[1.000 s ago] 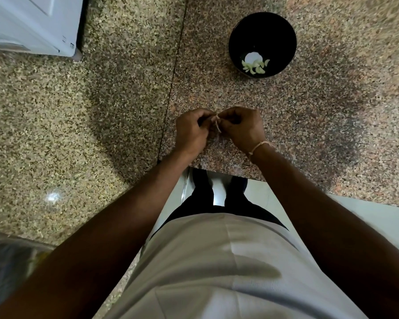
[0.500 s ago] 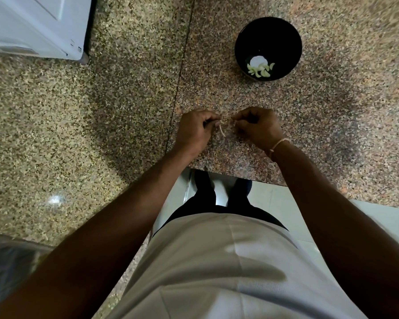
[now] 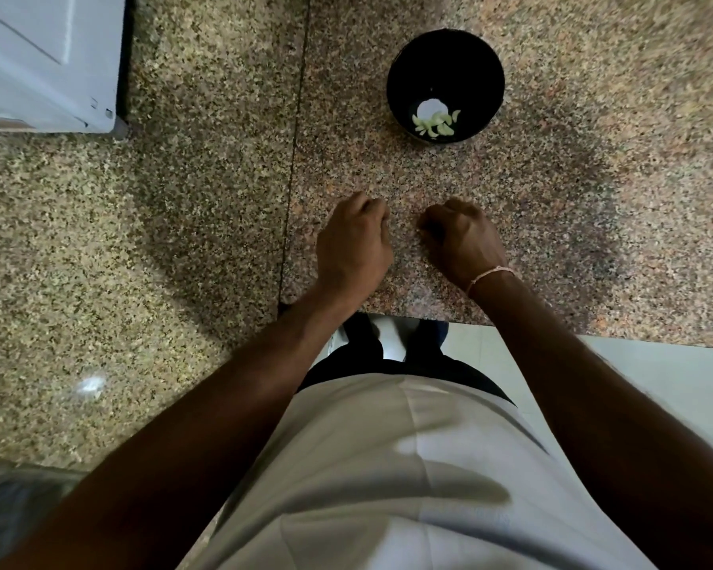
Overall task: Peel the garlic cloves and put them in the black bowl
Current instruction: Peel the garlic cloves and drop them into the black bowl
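Note:
The black bowl (image 3: pixel 445 63) stands on the granite counter ahead of my hands, with several peeled pale garlic cloves (image 3: pixel 435 126) at its bottom. My left hand (image 3: pixel 353 244) hovers low over the counter with its fingers curled under; the clove it pinched a moment ago is hidden beneath them. My right hand (image 3: pixel 464 240), with a thin bracelet at the wrist, is a short gap to the right, fingers also curled down, and nothing shows in it. No garlic or skin is visible between the hands.
The speckled granite counter (image 3: pixel 182 240) has a seam running just left of my left hand, and its front edge is under my wrists. A white appliance (image 3: pixel 46 63) stands at the far left. Pale floor tiles (image 3: pixel 655 384) show below right.
My hands were together pulling skin off a clove; they have drawn apart, and the clove and skin strip are no longer visible.

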`<act>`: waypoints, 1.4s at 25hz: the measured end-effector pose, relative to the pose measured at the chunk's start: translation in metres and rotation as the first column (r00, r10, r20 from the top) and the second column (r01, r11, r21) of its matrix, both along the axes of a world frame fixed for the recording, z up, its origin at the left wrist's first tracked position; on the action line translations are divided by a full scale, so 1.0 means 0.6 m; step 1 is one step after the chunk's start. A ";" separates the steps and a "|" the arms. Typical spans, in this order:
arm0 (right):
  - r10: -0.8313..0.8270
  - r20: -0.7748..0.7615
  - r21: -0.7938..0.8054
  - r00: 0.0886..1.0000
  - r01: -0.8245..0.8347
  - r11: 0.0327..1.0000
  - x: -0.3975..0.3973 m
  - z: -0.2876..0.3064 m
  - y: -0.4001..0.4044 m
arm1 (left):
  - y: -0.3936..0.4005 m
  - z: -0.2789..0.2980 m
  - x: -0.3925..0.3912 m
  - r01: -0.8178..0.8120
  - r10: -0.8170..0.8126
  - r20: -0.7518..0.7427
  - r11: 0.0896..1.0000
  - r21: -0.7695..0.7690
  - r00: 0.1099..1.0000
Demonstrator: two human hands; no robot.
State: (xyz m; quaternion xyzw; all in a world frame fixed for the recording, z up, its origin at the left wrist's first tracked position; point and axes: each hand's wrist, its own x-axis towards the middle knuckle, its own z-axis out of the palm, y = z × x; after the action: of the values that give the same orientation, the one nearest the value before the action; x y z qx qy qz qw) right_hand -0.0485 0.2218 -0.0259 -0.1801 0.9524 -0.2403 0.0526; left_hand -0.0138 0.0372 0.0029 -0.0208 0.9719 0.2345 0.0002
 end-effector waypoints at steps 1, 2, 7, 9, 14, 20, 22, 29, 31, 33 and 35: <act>-0.008 -0.003 -0.004 1.000 0.008 1.000 0.001 -0.003 0.001 | 0.010 0.002 -0.003 0.003 -0.003 0.022 1.000 -0.030 1.000; -0.015 -0.004 -0.007 1.000 0.015 1.000 0.003 -0.005 0.003 | 0.018 0.002 -0.007 0.016 -0.013 0.043 0.998 -0.059 0.999; -0.044 0.031 -0.037 0.999 0.045 0.998 0.004 -0.008 0.012 | 0.042 0.002 -0.031 0.025 -0.047 0.176 0.992 0.126 0.983; -0.045 0.058 -0.053 0.997 0.048 0.997 0.000 -0.009 0.014 | 0.058 -0.009 -0.042 -0.242 0.125 0.362 0.923 0.298 0.924; -0.047 0.079 -0.094 0.996 0.054 0.994 -0.005 -0.008 0.019 | 0.080 -0.026 -0.055 -0.726 0.329 0.710 0.580 0.369 0.623; 0.006 0.060 -0.058 0.998 -0.003 0.998 -0.007 -0.014 0.022 | 0.082 -0.024 -0.062 -0.783 0.335 0.750 0.498 0.373 0.570; 0.029 0.060 -0.054 0.998 -0.026 0.998 -0.009 -0.016 0.023 | 0.084 -0.024 -0.062 -0.776 0.351 0.737 0.515 0.364 0.578; 0.093 0.018 0.025 0.996 -0.093 0.995 -0.009 -0.008 0.026 | 0.100 -0.019 -0.060 -0.718 0.426 0.642 0.630 0.295 0.637; 0.101 0.035 0.047 0.994 -0.102 0.994 -0.006 -0.009 0.025 | 0.105 -0.016 -0.058 -0.707 0.435 0.621 0.646 0.288 0.651; 0.111 0.053 0.065 0.992 -0.114 0.991 -0.001 -0.011 0.024 | 0.109 -0.013 -0.056 -0.700 0.440 0.611 0.657 0.281 0.658; 0.112 0.050 0.065 0.992 -0.115 0.991 -0.001 -0.007 0.023 | 0.112 -0.009 -0.055 -0.688 0.439 0.600 0.671 0.277 0.669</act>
State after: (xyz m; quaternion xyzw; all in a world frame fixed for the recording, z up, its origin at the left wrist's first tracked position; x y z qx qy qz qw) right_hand -0.0494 0.2357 -0.0301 -0.2267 0.9467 -0.2088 0.0940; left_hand -0.0471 0.1042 -0.0025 -0.3884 0.7892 0.4430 0.1734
